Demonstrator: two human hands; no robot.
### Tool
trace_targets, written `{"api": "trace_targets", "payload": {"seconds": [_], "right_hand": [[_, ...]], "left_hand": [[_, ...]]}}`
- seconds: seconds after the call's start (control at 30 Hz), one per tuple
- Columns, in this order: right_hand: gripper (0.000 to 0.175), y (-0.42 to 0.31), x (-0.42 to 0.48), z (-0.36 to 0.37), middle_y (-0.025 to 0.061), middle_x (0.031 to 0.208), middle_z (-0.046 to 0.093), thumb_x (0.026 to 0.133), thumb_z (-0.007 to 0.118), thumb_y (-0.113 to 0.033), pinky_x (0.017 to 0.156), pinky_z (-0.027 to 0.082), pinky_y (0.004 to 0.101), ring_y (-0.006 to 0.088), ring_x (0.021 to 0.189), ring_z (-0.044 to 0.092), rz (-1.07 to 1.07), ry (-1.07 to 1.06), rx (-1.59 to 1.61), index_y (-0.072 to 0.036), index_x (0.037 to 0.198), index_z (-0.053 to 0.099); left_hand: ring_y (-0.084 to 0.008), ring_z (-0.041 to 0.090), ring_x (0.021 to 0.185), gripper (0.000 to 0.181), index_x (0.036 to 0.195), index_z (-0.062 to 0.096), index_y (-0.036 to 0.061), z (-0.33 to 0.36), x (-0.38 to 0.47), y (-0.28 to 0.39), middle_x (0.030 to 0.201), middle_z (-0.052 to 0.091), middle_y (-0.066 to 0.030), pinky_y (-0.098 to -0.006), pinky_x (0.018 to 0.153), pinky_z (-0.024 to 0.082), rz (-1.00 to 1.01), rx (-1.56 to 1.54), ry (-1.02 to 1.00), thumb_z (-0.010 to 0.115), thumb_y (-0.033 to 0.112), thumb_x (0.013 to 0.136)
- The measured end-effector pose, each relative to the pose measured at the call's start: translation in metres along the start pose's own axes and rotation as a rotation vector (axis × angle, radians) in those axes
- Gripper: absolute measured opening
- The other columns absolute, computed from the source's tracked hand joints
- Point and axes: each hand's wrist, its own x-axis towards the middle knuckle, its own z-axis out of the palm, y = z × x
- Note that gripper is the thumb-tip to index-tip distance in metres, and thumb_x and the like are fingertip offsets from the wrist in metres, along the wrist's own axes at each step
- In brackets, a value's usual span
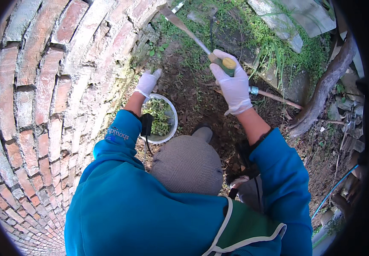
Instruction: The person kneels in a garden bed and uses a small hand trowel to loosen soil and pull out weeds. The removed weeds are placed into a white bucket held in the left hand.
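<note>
My right hand [230, 81], in a white glove, is closed around the green and yellow handle of a long metal hand tool [189, 30]. Its flat blade points up and left, towards the foot of the wall. Also gloved in white, my left hand [147, 83] is low by the wall base, at a small tuft of green weeds; its fingertips are partly hidden, so a hold on the weeds cannot be made out. Just below it stands a round white bucket [175, 120] holding pulled green plants [157, 116].
A brick wall [48, 83] rises along the left. Low green plants [184, 48] cover soil at the top. Stone slabs [277, 24] lie at upper right, with a thick weathered branch [326, 86] and a wooden stick [280, 99] below them. A thin blue hose [333, 188] is at lower right.
</note>
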Motion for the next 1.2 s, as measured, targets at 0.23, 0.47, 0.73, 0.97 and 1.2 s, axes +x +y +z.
{"api": "trace_targets", "payload": {"seconds": [0.23,0.47,0.73,0.97,1.2], "right_hand": [[0.038,0.070,-0.027,-0.018,0.0151,0.099,0.062,0.074,0.062,-0.024,0.079,0.047,0.0399,0.0334,0.090,0.059,0.405,-0.415,-0.991,-0.014,0.111,0.057],[0.036,0.052,-0.049,-0.023,0.0158,0.090,0.064,0.074,0.066,-0.016,0.074,0.049,0.0316,0.0315,0.081,0.062,0.109,-0.167,-0.384,-0.011,0.108,0.059],[0.031,0.070,-0.068,-0.045,0.0148,0.091,0.064,0.077,0.061,-0.019,0.077,0.048,0.0376,0.0329,0.086,0.060,0.380,-0.383,-0.919,-0.016,0.108,0.059],[0.037,0.055,-0.112,-0.048,0.0142,0.092,0.064,0.077,0.064,-0.016,0.074,0.049,0.0343,0.0340,0.086,0.061,0.118,-0.299,-0.521,-0.016,0.113,0.056],[0.036,0.046,-0.121,-0.081,0.0153,0.089,0.064,0.074,0.063,-0.016,0.072,0.050,0.0378,0.0343,0.082,0.061,0.429,-0.388,-0.925,-0.016,0.110,0.058]], "left_hand": [[-0.0099,0.047,0.050,0.034,0.092,0.059,0.0012,-0.012,-0.061,0.016,0.062,0.053,-0.0015,-0.0252,0.046,0.037,0.000,0.062,-0.036,0.056,0.035,0.087],[-0.0081,0.049,0.051,0.034,0.096,0.057,0.0011,-0.041,-0.093,-0.023,0.068,0.057,-0.0032,-0.0218,0.044,0.039,-0.066,-0.001,-0.079,0.057,0.034,0.087],[-0.0339,0.059,0.098,0.069,0.121,0.050,0.0018,-0.053,-0.112,-0.027,0.104,0.061,-0.0204,-0.0362,0.086,0.045,-0.042,0.961,-0.291,0.057,0.055,0.077],[-0.0317,0.058,0.095,0.030,0.106,0.061,0.0129,-0.032,-0.058,-0.016,0.103,0.060,-0.0162,-0.0394,0.084,0.045,0.256,0.768,0.030,0.055,0.020,0.078],[-0.0316,0.055,0.102,0.033,0.110,0.060,0.0106,-0.013,-0.016,-0.002,0.111,0.057,-0.0174,-0.0371,0.089,0.043,0.319,0.689,-0.043,0.054,0.013,0.077]]}}
